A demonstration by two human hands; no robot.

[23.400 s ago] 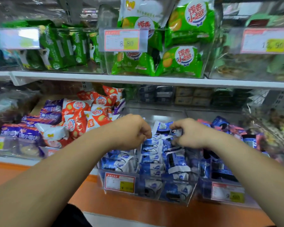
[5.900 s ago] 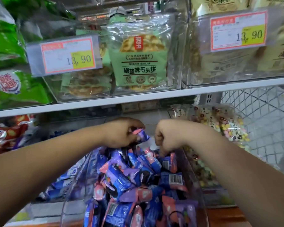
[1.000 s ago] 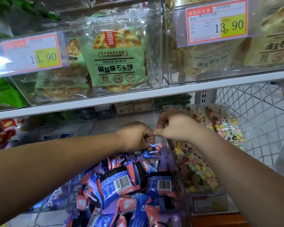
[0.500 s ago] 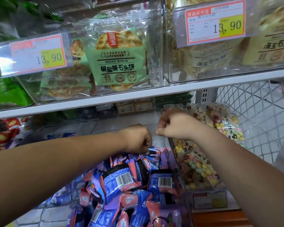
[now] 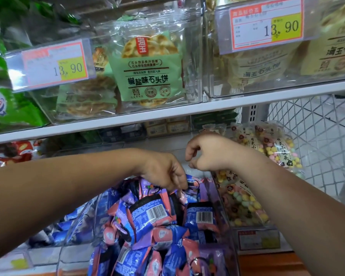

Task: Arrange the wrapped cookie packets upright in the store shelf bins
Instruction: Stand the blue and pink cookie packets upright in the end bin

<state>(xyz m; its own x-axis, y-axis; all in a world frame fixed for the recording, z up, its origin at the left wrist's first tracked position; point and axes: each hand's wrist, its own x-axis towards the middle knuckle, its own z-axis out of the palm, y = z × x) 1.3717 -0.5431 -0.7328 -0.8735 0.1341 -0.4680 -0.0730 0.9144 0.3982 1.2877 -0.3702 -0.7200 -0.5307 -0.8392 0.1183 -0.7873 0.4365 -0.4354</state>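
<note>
Got a jumbled heap of blue, pink and purple cookie packets (image 5: 153, 214) filling the clear bin (image 5: 220, 206) on the lower shelf. Mostly tilted or lying over each other, a couple with barcodes facing up. Left hand (image 5: 163, 172) reaching in at the back of the pile, fingers (image 5: 180, 185) pointing down onto a rear packet's top edge. Pinching or just touching, honestly can't tell. Right hand (image 5: 209, 154) hovering just above the bin's back right corner, fingers clenched on nothing. Next door on the right, bags of pastel ball snacks (image 5: 245, 204). Up on the upper shelf (image 5: 167, 114), a green biscuit pack (image 5: 147, 66) and a 13.90 price tag (image 5: 267, 24).
</note>
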